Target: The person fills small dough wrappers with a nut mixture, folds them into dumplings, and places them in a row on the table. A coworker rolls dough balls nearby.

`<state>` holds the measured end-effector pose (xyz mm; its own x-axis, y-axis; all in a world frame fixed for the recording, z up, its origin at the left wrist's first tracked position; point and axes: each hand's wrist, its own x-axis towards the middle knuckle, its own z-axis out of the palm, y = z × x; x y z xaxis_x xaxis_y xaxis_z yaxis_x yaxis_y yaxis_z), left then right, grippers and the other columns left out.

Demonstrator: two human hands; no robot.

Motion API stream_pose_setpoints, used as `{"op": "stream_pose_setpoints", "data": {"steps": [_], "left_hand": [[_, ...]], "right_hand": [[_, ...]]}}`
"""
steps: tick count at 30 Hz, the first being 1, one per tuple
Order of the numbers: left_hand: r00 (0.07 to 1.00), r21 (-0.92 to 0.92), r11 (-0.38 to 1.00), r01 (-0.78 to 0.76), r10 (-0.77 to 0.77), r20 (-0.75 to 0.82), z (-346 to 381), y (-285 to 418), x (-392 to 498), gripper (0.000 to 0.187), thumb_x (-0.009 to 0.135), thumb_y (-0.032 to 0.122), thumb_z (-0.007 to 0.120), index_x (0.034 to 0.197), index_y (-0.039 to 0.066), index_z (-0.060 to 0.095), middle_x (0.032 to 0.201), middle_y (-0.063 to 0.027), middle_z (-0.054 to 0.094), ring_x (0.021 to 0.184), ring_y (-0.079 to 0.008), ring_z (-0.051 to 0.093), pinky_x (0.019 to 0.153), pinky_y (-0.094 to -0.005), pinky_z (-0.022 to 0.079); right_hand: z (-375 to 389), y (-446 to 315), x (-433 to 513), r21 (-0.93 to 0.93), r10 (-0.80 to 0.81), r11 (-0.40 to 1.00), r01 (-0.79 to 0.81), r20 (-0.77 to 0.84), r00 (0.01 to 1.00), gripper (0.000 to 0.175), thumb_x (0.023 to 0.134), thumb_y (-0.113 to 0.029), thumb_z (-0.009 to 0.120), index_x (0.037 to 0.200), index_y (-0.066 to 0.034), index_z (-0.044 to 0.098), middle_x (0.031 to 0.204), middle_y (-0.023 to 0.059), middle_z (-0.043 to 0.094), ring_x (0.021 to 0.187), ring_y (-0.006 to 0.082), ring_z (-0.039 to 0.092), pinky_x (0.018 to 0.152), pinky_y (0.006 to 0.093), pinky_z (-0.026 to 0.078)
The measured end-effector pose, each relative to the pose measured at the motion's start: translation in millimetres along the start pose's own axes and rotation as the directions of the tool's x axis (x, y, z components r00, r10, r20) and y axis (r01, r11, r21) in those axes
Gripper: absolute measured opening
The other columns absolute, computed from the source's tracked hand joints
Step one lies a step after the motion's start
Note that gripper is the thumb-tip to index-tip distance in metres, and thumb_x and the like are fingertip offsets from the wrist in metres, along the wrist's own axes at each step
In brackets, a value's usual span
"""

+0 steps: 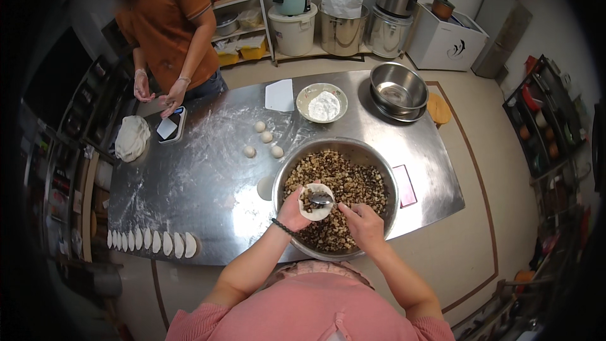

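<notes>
My left hand [294,212] holds a round white dough wrapper [310,213] over a large steel bowl [280,170]. Chopped brown-and-tan filling [338,170] fills much of that bowl, and a small heap of it lies on the wrapper. Between the fingers of my right hand [363,225] is a metal spoon [322,198], its bowl resting on or just over the heap. To the left, along the near table edge, stands a row of several folded dumplings [167,243]. Several small dough balls [266,137] sit beyond the bowl's left side.
A co-worker [173,28] stands at the far left, hands above a digital scale [171,125] beside a dough lump [132,138]. Across the steel table [203,184] are a white scraper [279,95], a bowl of flour [323,106] and steel basins [398,89]. A pink-edged flat object [405,186] lies right.
</notes>
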<state>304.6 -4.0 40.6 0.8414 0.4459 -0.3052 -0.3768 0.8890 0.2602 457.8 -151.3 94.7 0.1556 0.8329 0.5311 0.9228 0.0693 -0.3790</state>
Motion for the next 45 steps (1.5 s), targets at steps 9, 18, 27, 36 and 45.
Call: {"op": "stream_pose_setpoints", "data": {"steps": [9, 18, 27, 36, 45], "left_hand": [[0.996, -0.064, 0.997, 0.042, -0.037, 0.085, 4.1, 1.9, -15.7, 0.05, 0.102, 0.04, 0.02, 0.13, 0.007, 0.046, 0.126, -0.0132, 0.054, 0.115, -0.0301, 0.053, 0.098, -0.0482, 0.043], [0.996, 0.014, 0.996, 0.087, -0.087, 0.01, 9.0, -10.9, -22.4, 0.05, 0.103, 0.038, 0.021, 0.128, 0.004, 0.048, 0.125, -0.0126, 0.055, 0.116, -0.0284, 0.053, 0.101, -0.0441, 0.042], [0.995, -0.087, 0.996, 0.019, -0.027, -0.093, -19.3, -11.1, -32.1, 0.036, 0.1, 0.03, 0.038, 0.114, 0.003, 0.056, 0.113, -0.0155, 0.06, 0.102, -0.0314, 0.059, 0.089, -0.0429, 0.051], [0.967, -0.092, 0.993, -0.077, 0.052, -0.251, -32.8, -1.1, -78.5, 0.032, 0.099, 0.026, 0.038, 0.112, 0.004, 0.057, 0.111, -0.0154, 0.062, 0.103, -0.033, 0.06, 0.09, -0.0483, 0.05], [0.991, -0.015, 0.999, 0.029, -0.03, -0.132, -3.4, -25.7, -59.6, 0.042, 0.102, 0.036, 0.028, 0.118, 0.007, 0.054, 0.118, -0.0132, 0.058, 0.112, -0.0299, 0.055, 0.095, -0.0454, 0.046]], "right_hand": [[-22.6, -6.2, 10.6, -0.021, -0.133, 0.991, 0.134, 0.038, 0.99, 0.04, 0.069, -0.003, 0.065, 0.105, -0.0204, 0.069, 0.074, 0.0022, 0.055, 0.063, 0.018, 0.057, 0.051, 0.0306, 0.047], [-27.1, -14.3, 21.1, 0.014, 0.075, 0.997, -0.076, 0.074, 0.994, 0.041, 0.073, -0.001, 0.064, 0.109, -0.0187, 0.068, 0.076, 0.0047, 0.057, 0.064, 0.0225, 0.059, 0.054, 0.0341, 0.048], [-36.9, 24.2, -44.6, -0.29, 0.337, 0.915, -0.28, 0.165, 0.927, 0.031, 0.076, -0.007, 0.063, 0.103, -0.0198, 0.071, 0.071, 0.0041, 0.051, 0.069, 0.021, 0.057, 0.055, 0.0354, 0.047], [-18.1, 9.7, -96.8, -0.262, 0.328, 0.928, -0.264, 0.24, 0.914, 0.025, 0.081, -0.013, 0.06, 0.104, -0.019, 0.07, 0.076, 0.0046, 0.054, 0.071, 0.022, 0.058, 0.055, 0.0357, 0.047], [-8.3, 0.2, -63.2, -0.119, 0.13, 0.988, -0.099, 0.282, 0.951, 0.031, 0.075, -0.016, 0.066, 0.106, -0.01, 0.066, 0.103, 0.0097, 0.053, 0.101, 0.0285, 0.051, 0.085, 0.044, 0.041]]}}
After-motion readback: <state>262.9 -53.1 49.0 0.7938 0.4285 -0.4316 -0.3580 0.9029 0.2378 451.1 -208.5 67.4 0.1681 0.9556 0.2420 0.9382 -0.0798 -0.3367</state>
